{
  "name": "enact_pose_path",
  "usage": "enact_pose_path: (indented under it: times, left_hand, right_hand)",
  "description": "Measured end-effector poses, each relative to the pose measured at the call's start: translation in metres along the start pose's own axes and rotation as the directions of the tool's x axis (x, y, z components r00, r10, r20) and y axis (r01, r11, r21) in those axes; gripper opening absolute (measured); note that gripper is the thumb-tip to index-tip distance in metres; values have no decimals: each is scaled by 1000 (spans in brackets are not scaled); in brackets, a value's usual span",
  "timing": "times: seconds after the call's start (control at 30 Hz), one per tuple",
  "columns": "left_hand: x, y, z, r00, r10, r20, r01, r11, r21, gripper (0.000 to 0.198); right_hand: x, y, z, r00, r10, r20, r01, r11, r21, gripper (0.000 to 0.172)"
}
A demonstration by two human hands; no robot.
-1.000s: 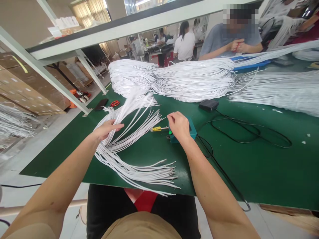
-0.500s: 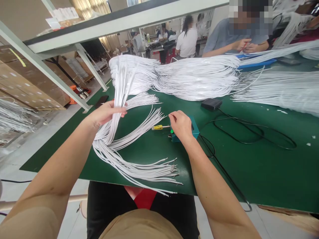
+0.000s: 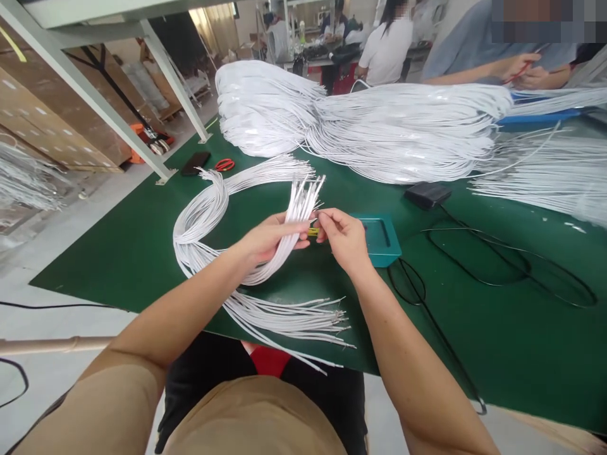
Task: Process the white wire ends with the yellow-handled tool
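Note:
My left hand (image 3: 277, 237) is closed around a bundle of white wires (image 3: 303, 199), whose cut ends point up and right. Close beside it my right hand (image 3: 344, 237) pinches what looks like the end of one white wire at the bundle's edge. Behind my right hand sits a small teal machine (image 3: 382, 240), and a bit of its yellow part (image 3: 313, 232) shows between my hands. The wires curve back left to a bend on the green table (image 3: 450, 341). Further wire ends (image 3: 303, 319) fan out toward the front edge.
A large pile of white wires (image 3: 379, 133) lies at the back. Red-handled scissors (image 3: 224, 165) and a dark flat object (image 3: 195, 163) are at left. A black pedal-like box (image 3: 427, 194) trails a black cable (image 3: 436, 341). Across the table sits a co-worker (image 3: 474, 47).
My left hand has swung right and lowered the wire bundle beside my right hand. My right hand stays near the teal machine, still pinched. The view has shifted slightly, uncovering the scissors.

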State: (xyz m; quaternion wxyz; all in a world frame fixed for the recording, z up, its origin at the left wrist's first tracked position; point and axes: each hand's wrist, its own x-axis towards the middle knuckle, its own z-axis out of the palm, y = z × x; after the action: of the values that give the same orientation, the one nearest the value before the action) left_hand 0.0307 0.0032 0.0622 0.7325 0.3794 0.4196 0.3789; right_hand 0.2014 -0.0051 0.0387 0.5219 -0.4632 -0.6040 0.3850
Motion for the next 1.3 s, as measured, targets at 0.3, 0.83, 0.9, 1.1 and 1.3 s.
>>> enact_pose_path:
  times: [0.3, 0.83, 0.9, 1.1, 1.3]
  left_hand:
    - [0, -45, -18, 999, 2, 34, 1, 995, -95, 32]
    - [15, -38, -35, 956, 283, -72, -214, 846, 488, 19]
    - [14, -37, -33, 960, 275, -52, -206, 821, 532, 16]
    - [16, -35, -33, 965, 260, -29, -203, 814, 545, 10]
    - [16, -39, -35, 969, 243, -49, -209, 906, 369, 16]
  right_hand:
    - [-2, 11, 20, 973, 214, 84, -217, 975, 36, 25]
    - [1, 22, 33, 952, 301, 51, -305, 943, 130, 24]
    - [1, 25, 36, 956, 294, 15, -293, 948, 125, 22]
    - [-1, 28, 42, 928, 372, 32, -360, 869, 340, 18]
    - [2, 25, 40, 883, 422, 204, -461, 702, 543, 18]
